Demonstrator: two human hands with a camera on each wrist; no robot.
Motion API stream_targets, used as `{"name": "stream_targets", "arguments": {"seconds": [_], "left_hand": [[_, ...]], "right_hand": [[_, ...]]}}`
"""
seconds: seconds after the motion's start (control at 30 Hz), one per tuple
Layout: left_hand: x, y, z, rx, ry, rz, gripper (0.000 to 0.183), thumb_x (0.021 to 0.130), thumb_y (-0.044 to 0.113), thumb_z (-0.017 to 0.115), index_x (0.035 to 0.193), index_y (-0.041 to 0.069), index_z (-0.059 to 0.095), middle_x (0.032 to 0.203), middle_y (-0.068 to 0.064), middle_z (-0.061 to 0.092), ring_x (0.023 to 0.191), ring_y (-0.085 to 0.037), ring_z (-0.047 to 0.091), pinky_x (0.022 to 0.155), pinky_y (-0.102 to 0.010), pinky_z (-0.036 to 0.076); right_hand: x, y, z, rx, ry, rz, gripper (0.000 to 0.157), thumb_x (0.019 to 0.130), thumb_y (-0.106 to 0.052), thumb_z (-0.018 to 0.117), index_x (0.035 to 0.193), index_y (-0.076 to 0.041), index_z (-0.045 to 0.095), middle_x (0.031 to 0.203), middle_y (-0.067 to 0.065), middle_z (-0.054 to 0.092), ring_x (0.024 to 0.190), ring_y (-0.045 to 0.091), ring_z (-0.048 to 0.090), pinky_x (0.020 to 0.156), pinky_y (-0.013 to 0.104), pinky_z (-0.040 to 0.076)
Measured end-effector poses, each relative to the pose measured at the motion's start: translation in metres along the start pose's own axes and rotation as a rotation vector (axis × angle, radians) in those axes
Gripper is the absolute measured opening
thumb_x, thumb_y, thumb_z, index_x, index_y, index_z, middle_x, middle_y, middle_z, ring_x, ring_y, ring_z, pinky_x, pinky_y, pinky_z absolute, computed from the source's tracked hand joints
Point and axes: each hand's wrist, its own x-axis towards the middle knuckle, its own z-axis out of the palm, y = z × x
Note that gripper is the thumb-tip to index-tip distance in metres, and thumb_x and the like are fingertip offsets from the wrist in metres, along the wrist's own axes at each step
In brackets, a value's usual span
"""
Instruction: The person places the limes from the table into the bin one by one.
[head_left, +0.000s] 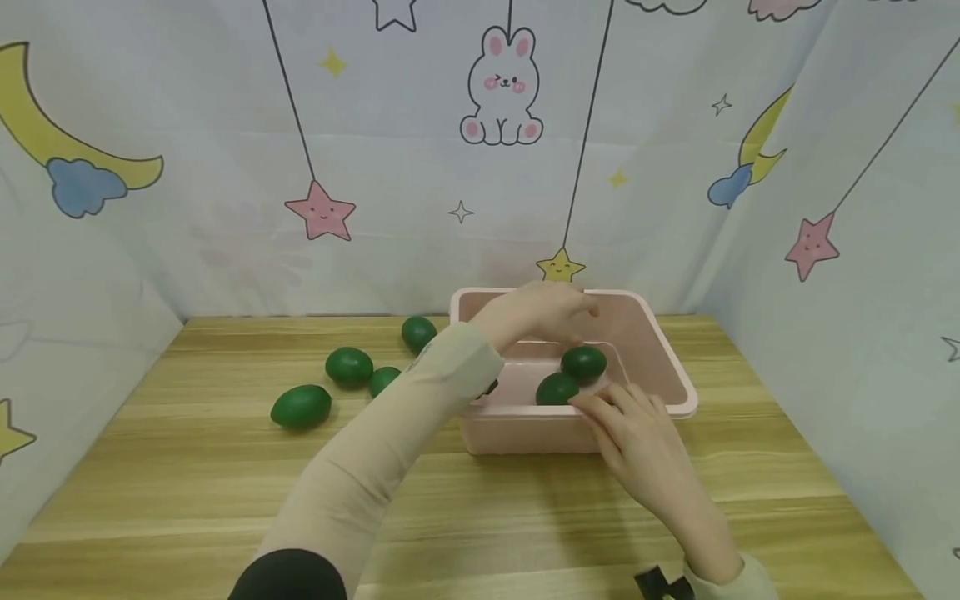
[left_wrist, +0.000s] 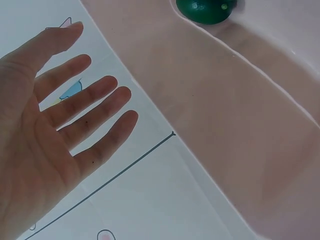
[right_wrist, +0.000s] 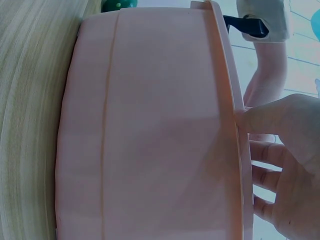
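Observation:
My left hand [head_left: 546, 310] hovers over the back of a pink plastic box [head_left: 540, 435], its forearm crossing the box's left side. In the left wrist view the left fingers [left_wrist: 102, 95] are loosely spread and nothing is in the palm. At the front rim my right hand [head_left: 636, 446] grips the box, with the thumb [right_wrist: 260, 120] on the outer side and the other fingers past the rim. Two glossy green oval fruits [head_left: 583, 363] lie inside the box, one [head_left: 557, 389] close to the right fingertips and partly hidden by the front wall.
Several more green oval fruits [head_left: 302, 407] lie on the wood-grain table [head_left: 187, 467] left of the box, one [head_left: 384, 380] partly covered by the left sleeve [head_left: 405, 417]. A patterned white cloth [head_left: 405, 150] hangs behind the table and along its sides.

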Motion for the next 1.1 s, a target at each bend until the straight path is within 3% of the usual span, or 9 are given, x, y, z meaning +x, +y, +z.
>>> {"name": "stream_targets", "arguments": {"seconds": [0.37, 0.7, 1.1], "left_hand": [[-0.01, 0.007, -0.01, 0.058, 0.031, 0.023, 0.045, 0.087, 0.036, 0.055, 0.131, 0.027, 0.047, 0.13, 0.001, 0.049, 0.116, -0.014, 0.051, 0.092, -0.034, 0.047], [-0.031, 0.01, -0.021, 0.028, 0.077, 0.02, 0.044, 0.088, 0.038, 0.055, 0.129, 0.026, 0.048, 0.138, 0.0, 0.044, 0.123, -0.016, 0.046, 0.102, -0.035, 0.04], [-0.053, 0.007, -0.021, 0.019, 0.145, 0.02, 0.04, 0.088, 0.037, 0.055, 0.127, 0.027, 0.05, 0.126, 0.004, 0.051, 0.119, -0.014, 0.049, 0.1, -0.032, 0.042]], "right_hand": [[-0.001, 0.001, -0.001, 0.002, 0.006, -0.005, 0.021, 0.083, -0.02, 0.063, 0.104, -0.02, 0.067, 0.086, -0.006, 0.059, 0.08, 0.012, 0.049, 0.066, 0.027, 0.033], [-0.001, -0.001, -0.001, 0.003, 0.012, -0.002, 0.02, 0.083, -0.02, 0.062, 0.103, -0.021, 0.067, 0.085, -0.006, 0.058, 0.08, 0.012, 0.048, 0.066, 0.027, 0.032], [0.001, -0.002, 0.0, -0.002, 0.02, -0.013, 0.02, 0.083, -0.021, 0.063, 0.103, -0.02, 0.067, 0.085, -0.006, 0.058, 0.08, 0.013, 0.049, 0.067, 0.029, 0.034]]}}
